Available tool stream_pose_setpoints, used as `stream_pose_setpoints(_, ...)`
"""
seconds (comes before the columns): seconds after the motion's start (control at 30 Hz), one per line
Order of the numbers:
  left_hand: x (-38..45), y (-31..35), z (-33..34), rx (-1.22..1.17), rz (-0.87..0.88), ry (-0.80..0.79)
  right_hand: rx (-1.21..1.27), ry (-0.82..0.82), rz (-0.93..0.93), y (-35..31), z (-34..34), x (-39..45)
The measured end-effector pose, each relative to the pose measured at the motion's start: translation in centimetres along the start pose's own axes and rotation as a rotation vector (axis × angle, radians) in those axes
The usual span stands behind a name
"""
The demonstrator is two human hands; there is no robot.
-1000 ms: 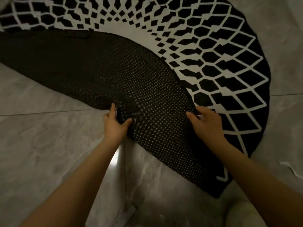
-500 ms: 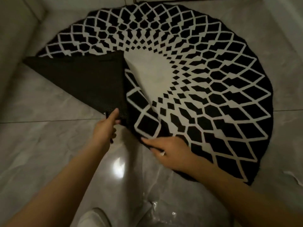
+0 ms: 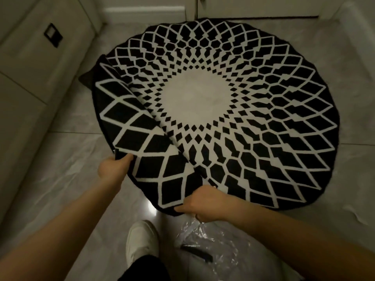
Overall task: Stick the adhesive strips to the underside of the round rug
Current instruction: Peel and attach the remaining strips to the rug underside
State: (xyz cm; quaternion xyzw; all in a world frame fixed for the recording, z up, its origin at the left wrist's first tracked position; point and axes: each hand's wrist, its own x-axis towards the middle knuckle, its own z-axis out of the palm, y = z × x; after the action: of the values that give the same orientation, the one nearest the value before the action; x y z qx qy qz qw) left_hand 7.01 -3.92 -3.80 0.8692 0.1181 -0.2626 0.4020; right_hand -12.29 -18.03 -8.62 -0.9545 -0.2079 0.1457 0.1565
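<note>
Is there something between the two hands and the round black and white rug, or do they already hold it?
Nothing visible is between them. The left hand grips the round black-and-white patterned rug at its near-left edge, and the right hand holds its near edge.

The rug [image 3: 253, 110] is nearly flat again, pattern up — the dark underside that faced up a second ago is turned under, only a raised flap left on the near-left. The left hand [image 3: 112, 169] has swung the edge out leftward; the right hand [image 3: 205, 203] has dropped to the near rim.
</note>
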Motion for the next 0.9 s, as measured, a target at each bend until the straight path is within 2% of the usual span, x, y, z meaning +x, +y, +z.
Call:
stream_pose_setpoints(0.2, -3.1, -1.2, -3.4, 0.119, 0.003, -0.005, -0.116, -0.102, 0.085, -2.0, -1.8, -1.4)
stream_pose_setpoints(0.3, -4.4, -1.9, -4.4, 0.142, -0.031, 0.008, -0.097, -0.133, 0.166, -2.5, -3.0, -2.1)
stream_pose_setpoints(0.43, -5.0, -2.6, -5.6, 0.129, -0.062, 0.037, -0.030, -0.109, 0.290, -3.4, -3.2, -3.3)
stream_pose_setpoints(0.53, -5.1, -4.0, -5.9, 0.079, -0.128, 0.073, -0.083, -0.053, 0.341, -4.5, -2.5, -4.1)
stream_pose_setpoints(0.6, -5.6, -5.0, -5.7, 0.111, -0.097, 0.113, -0.081, -0.027, 0.376, -5.1, -2.5, -4.5)
stream_pose_setpoints(0.7, -8.3, -5.7, -3.8, 0.216, 0.148, 0.158, -0.079, -0.019, 0.413, -5.6, -2.4, -4.6)
stream_pose_setpoints(0.77, -11.3, -6.0, -1.6, 0.325, 0.466, 0.121, -0.071, -0.039, 0.450, -5.7, -2.8, -4.5)
stream_pose_setpoints(0.83, -13.4, -6.6, 1.1, 0.523, 0.793, -0.042, -0.086, -0.067, 0.473, -5.8, -3.4, -4.4)
stream_pose_setpoints(0.87, -13.6, -7.2, 2.3, 0.598, 0.887, -0.123, -0.083, -0.074, 0.486, -5.8, -3.6, -4.4)
stream_pose_setpoints(0.9, -13.6, -7.7, 3.5, 0.635, 0.909, -0.186, -0.057, -0.058, 0.504, -5.7, -3.7, -4.5)
